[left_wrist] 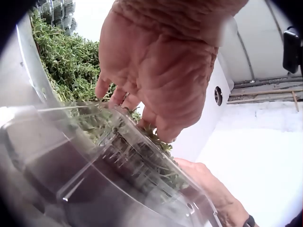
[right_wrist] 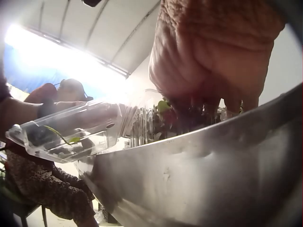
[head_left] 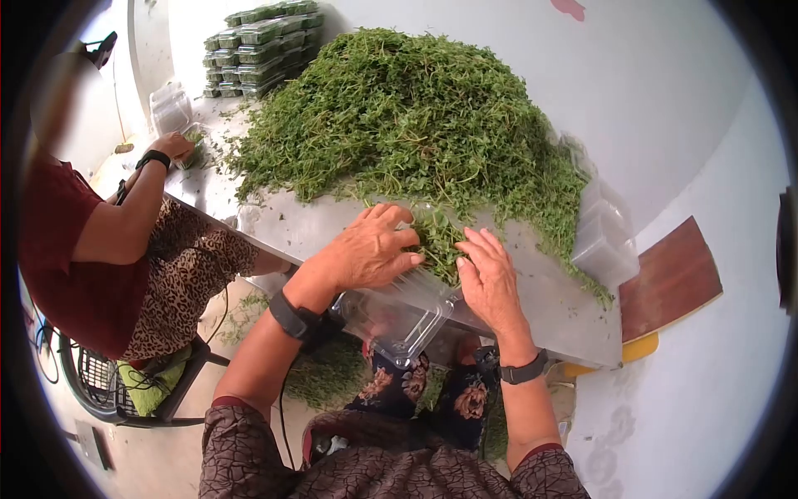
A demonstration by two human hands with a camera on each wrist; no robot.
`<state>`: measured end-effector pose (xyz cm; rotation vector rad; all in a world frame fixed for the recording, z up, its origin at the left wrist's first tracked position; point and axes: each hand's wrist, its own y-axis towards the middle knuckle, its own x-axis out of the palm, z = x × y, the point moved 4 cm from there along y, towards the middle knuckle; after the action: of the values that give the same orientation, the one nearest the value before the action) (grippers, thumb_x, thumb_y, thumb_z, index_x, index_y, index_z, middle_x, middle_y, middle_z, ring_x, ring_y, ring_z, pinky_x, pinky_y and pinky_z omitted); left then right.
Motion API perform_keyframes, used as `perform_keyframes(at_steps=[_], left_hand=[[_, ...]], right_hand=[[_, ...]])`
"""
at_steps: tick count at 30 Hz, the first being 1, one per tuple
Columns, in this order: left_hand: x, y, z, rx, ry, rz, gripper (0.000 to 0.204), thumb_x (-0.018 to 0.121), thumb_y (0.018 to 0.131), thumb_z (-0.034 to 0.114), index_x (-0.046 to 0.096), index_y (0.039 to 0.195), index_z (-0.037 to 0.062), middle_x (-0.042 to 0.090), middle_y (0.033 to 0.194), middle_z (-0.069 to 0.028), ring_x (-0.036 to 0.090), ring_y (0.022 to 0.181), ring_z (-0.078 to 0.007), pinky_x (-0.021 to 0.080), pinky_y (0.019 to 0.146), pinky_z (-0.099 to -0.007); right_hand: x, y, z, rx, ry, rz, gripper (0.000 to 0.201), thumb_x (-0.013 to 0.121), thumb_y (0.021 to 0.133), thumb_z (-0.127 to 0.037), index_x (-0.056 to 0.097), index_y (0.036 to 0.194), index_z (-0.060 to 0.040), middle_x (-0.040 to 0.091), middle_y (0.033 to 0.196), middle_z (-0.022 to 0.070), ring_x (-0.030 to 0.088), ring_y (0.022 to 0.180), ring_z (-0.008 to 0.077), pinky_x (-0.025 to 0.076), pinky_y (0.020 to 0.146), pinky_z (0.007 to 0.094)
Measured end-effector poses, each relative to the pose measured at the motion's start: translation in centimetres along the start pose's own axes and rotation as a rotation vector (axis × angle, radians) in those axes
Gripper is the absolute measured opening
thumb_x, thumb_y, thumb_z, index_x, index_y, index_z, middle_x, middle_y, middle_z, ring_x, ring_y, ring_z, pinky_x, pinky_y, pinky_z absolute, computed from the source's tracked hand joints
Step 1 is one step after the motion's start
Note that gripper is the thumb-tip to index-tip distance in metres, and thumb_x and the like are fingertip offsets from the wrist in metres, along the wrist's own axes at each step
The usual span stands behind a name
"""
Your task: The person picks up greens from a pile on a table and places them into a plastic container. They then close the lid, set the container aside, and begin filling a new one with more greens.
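Note:
A clear hinged plastic box (head_left: 420, 291) lies at the near edge of the metal table, its lid (head_left: 397, 339) folded out toward my lap. Leafy green sprigs (head_left: 438, 237) fill its base. From the left my left hand (head_left: 374, 247) reaches over them, fingers loosely bent with the tips at the leaves. On the other side my right hand (head_left: 489, 279) touches the edge of the greens with nearly straight fingers. The left wrist view shows those fingertips in the leaves behind the see-through lid (left_wrist: 94, 165). In the right wrist view, the right fingertips are partly hidden behind the table edge (right_wrist: 199, 146).
A large heap of loose greens (head_left: 399, 116) covers the back of the metal table (head_left: 295, 224). Filled boxes (head_left: 262, 50) are stacked at back left, nested clear boxes (head_left: 604, 241) at right. Another person (head_left: 91, 249) sits at left, hands on greens. A reddish board (head_left: 673, 279) leans at right.

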<state>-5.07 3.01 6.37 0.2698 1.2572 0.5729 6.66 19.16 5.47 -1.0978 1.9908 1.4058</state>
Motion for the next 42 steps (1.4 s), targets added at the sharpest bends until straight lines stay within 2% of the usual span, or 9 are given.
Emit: perform_keyframes(at_steps=[3,9,11,16,18,24,31,36,42], left_hand=[[-0.5,0.2,-0.4,0.012,-0.033,0.003,0.031,0.062,0.086,0.033,0.065,0.099,0.0047,0.053,0.114,-0.0177,0.05,0.109,-0.035,0.041,0.093,-0.044],[-2.2,0.5,-1.3,-0.04,-0.141,-0.021,0.057,0.058,0.087,0.05,0.053,0.124,0.0058,0.047,0.133,-0.0195,0.046,0.123,-0.0367,0.04,0.101,-0.045],[-2.0,0.8,-1.6,-0.057,-0.168,-0.03,0.061,0.057,0.087,0.051,0.05,0.128,0.0059,0.044,0.136,-0.0202,0.044,0.126,-0.037,0.039,0.102,-0.0449],[0.1,2.0,-2.1,-0.058,-0.23,-0.071,0.067,0.055,0.088,0.05,0.044,0.136,0.0048,0.038,0.142,-0.022,0.037,0.132,-0.0378,0.036,0.106,-0.0439],[1.2,2.5,-2.1,0.056,-0.226,-0.111,0.061,0.057,0.089,0.04,0.043,0.135,0.0025,0.04,0.141,-0.0228,0.034,0.134,-0.0375,0.035,0.107,-0.0431],[1.5,2.5,-1.1,-0.065,-0.226,-0.252,0.042,0.056,0.089,0.014,0.049,0.128,-0.0003,0.053,0.128,-0.0215,0.045,0.125,-0.0362,0.035,0.108,-0.0435],[1.1,1.7,-1.0,0.049,-0.184,-0.107,0.037,0.051,0.091,0.009,0.05,0.126,0.0,0.052,0.131,-0.0174,0.048,0.122,-0.0358,0.038,0.105,-0.0424],[-2.2,-1.3,-1.6,-0.087,-0.191,0.053,0.049,0.052,0.083,-0.002,0.049,0.131,0.0071,0.042,0.142,-0.0171,0.046,0.126,-0.0347,0.039,0.105,-0.0406],[-1.9,-6.3,-1.4,-0.096,-0.029,-0.065,0.068,0.061,0.07,-0.004,0.047,0.134,0.0142,0.035,0.147,-0.0152,0.043,0.129,-0.0361,0.045,0.1,-0.0405]], right_hand=[[-0.1,0.4,0.4,0.002,0.012,-0.005,0.027,0.06,0.083,-0.011,0.064,0.109,-0.0023,0.059,0.123,0.0166,0.045,0.124,0.037,0.034,0.104,0.0454],[-0.8,0.7,0.6,0.019,0.116,-0.018,0.031,0.059,0.086,-0.013,0.062,0.115,-0.0043,0.06,0.122,0.0159,0.046,0.124,0.037,0.034,0.104,0.0451],[-1.2,1.1,0.7,0.122,0.135,0.049,0.036,0.061,0.087,-0.017,0.059,0.121,-0.0048,0.059,0.124,0.0171,0.045,0.124,0.0373,0.036,0.103,0.0451],[-0.4,2.6,1.3,0.028,0.16,-0.021,0.039,0.062,0.087,-0.018,0.056,0.124,-0.0056,0.057,0.123,0.0197,0.045,0.124,0.037,0.037,0.102,0.0454],[-0.2,2.6,1.0,0.011,0.2,-0.059,0.039,0.062,0.087,-0.017,0.057,0.124,-0.0059,0.057,0.122,0.0193,0.046,0.123,0.0362,0.037,0.102,0.0455],[0.2,1.8,1.5,0.095,0.154,-0.136,0.032,0.06,0.086,-0.01,0.063,0.117,-0.0074,0.067,0.106,0.0122,0.048,0.122,0.0312,0.036,0.103,0.0431],[-1.1,1.1,1.2,0.025,0.166,-0.012,0.034,0.06,0.084,-0.006,0.062,0.118,-0.0067,0.064,0.116,0.0123,0.049,0.123,0.031,0.037,0.102,0.0416],[-4.3,-1.8,0.3,-0.02,0.115,0.132,0.048,0.062,0.078,-0.001,0.056,0.125,-0.0065,0.058,0.128,0.0108,0.046,0.126,0.0307,0.036,0.104,0.0416],[-3.5,-7.0,-2.8,-0.077,-0.068,0.032,0.06,0.066,0.07,0.004,0.053,0.127,-0.0029,0.051,0.135,0.0118,0.041,0.129,0.0317,0.034,0.106,0.0449]])
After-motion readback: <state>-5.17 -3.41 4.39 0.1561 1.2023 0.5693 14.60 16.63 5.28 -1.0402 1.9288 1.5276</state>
